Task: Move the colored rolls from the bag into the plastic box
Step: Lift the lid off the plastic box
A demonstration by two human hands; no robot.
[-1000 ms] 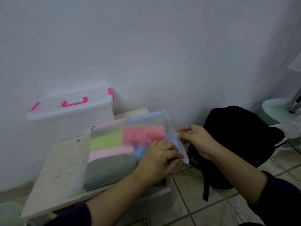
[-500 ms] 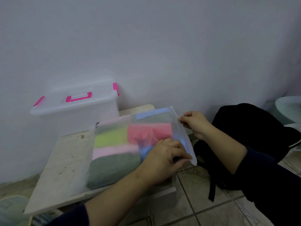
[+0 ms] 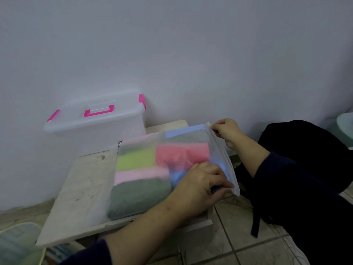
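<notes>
On the low table, your left hand and right hand both pinch the frosted zip bag's mouth edge.

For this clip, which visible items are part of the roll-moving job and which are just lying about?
Part of the job:
- zip bag of colored rolls
- plastic box, lid on
- left hand and right hand, both pinching the bag's edge

Lying about:
- black backpack
- pale basin
- table merely supports things

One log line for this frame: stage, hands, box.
stage: opening bag | left hand: grips near corner | right hand: pinches far corner | box: lidded
</notes>
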